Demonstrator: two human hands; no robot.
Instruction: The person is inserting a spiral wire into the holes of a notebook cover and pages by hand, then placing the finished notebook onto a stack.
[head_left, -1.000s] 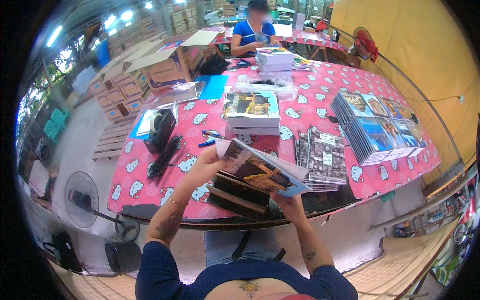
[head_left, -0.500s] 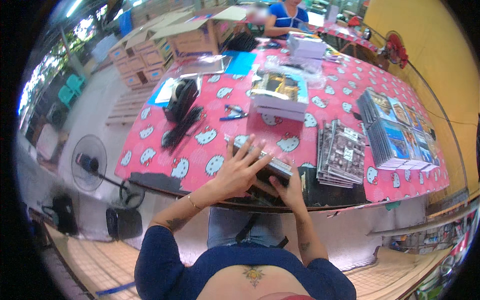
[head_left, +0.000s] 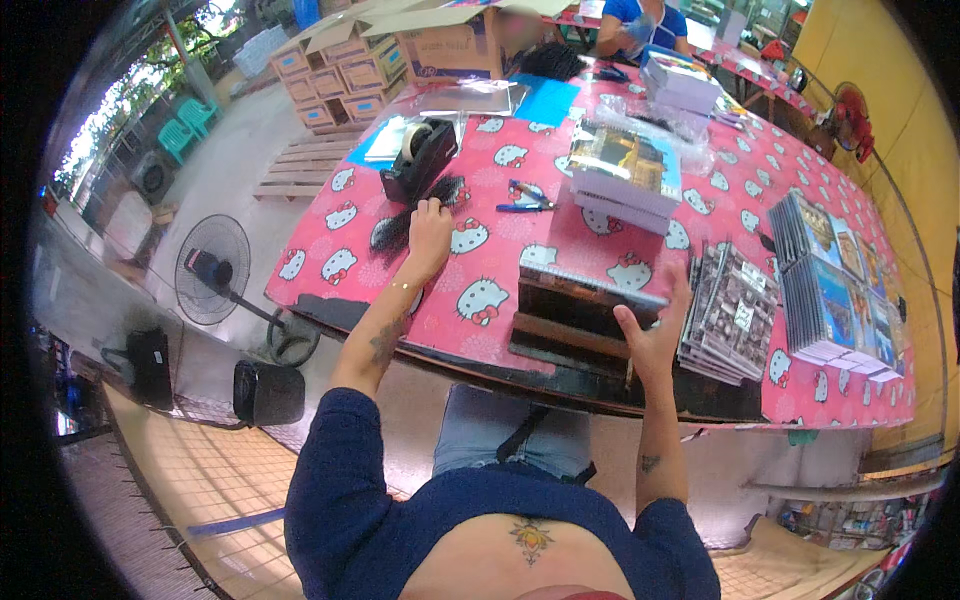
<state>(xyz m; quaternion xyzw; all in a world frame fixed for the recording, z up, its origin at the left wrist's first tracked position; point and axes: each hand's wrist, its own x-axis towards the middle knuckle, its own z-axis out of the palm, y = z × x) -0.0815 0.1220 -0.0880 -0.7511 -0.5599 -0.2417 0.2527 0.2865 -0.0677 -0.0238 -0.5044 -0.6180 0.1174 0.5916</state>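
Observation:
My left hand (head_left: 431, 232) reaches over the table, its fingers curled down and pinching at a pile of black binding wires (head_left: 396, 236). How many wires are between the fingertips is hidden. In front of me a book block (head_left: 592, 284), with a light top edge, sits in a dark wooden stand (head_left: 575, 345) at the near table edge. My right hand (head_left: 655, 328) grips the block's right end, thumb on the near side and fingers behind. A black tape dispenser (head_left: 420, 160) stands just beyond the pile, and blue-handled pliers (head_left: 526, 199) lie to its right.
Black-and-white notebooks (head_left: 735, 312) lie right of my right hand, with stacked colour-covered books (head_left: 825, 285) farther right. A book stack (head_left: 628, 175) stands mid-table. Across the table sits a person in blue (head_left: 645, 25). A standing fan (head_left: 212, 268) is on the left floor.
My left hand has left the book block and moved left and away from me to the black wires. My right hand stays at the block's right end. The whole view has shifted.

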